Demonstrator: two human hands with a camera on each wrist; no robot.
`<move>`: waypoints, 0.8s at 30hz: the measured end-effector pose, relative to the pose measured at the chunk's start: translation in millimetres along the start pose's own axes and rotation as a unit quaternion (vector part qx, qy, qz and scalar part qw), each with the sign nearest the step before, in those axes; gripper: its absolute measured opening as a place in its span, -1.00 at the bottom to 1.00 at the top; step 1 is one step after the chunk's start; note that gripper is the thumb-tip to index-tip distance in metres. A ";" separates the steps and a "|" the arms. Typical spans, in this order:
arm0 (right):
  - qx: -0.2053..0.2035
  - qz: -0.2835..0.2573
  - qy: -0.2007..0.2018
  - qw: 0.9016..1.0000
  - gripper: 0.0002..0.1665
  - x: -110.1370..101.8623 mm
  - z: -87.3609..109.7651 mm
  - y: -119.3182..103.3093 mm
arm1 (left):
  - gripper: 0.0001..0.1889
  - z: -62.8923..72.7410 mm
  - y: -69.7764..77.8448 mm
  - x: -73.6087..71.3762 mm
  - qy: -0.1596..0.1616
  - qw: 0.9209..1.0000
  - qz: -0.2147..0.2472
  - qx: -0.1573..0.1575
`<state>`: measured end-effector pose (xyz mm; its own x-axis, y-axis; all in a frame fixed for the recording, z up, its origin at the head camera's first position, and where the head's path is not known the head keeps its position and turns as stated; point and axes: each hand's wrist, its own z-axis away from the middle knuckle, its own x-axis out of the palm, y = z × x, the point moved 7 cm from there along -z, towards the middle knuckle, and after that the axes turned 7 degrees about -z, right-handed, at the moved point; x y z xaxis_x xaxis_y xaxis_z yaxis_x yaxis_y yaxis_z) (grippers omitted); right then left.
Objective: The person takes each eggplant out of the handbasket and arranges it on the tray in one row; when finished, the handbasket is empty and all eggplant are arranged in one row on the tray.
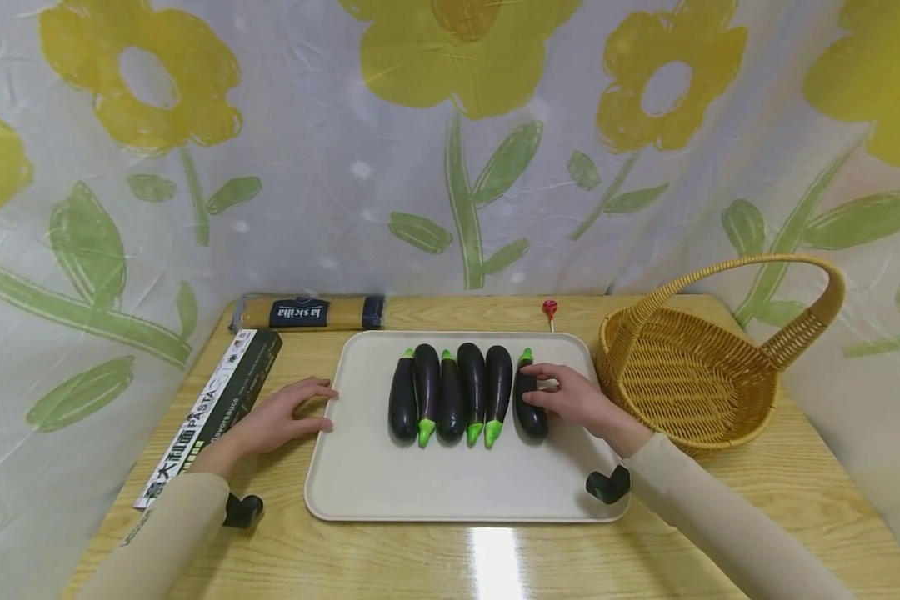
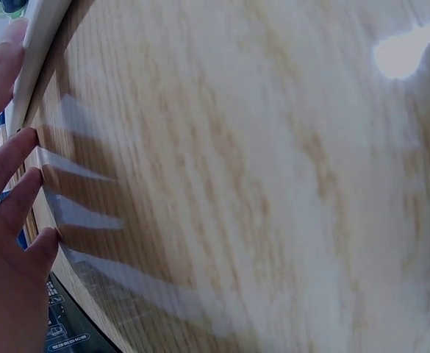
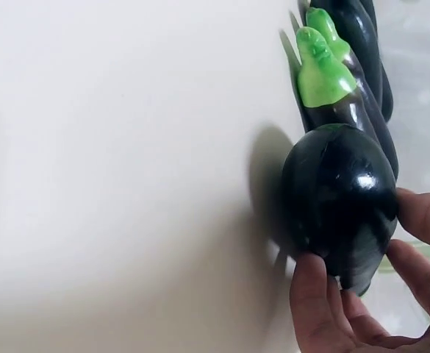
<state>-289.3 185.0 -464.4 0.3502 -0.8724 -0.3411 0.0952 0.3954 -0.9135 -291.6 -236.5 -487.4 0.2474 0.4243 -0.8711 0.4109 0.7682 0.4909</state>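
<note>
Several dark purple eggplants with green caps lie side by side on a cream tray, their caps pointing alternately away and toward me. One eggplant lies a little apart at the right end of the row. My right hand grips it, and the right wrist view shows thumb and fingers on both sides of this eggplant. At the tray's left edge is my left hand, fingers spread and holding nothing. In the left wrist view, the fingers of that hand are by the tray's rim.
Right of the tray stands a wicker basket with a tall handle. A red lollipop lies behind the tray. A pasta pack lies at the back left, and a long pasta box lies under the left forearm's side. A flowered curtain hangs behind.
</note>
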 end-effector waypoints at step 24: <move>-0.004 -0.039 0.014 0.999 -0.45 0.4 3.5 2.6 | -0.48 -1.2 1.4 -0.3 -0.007 1.000 -0.009 0.000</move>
<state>-285.7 186.7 -466.1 0.3156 -0.9081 -0.2752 0.1134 0.3241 -0.9392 -292.2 -234.9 -486.5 0.2517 0.4037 -0.8796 0.4155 0.7757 0.4749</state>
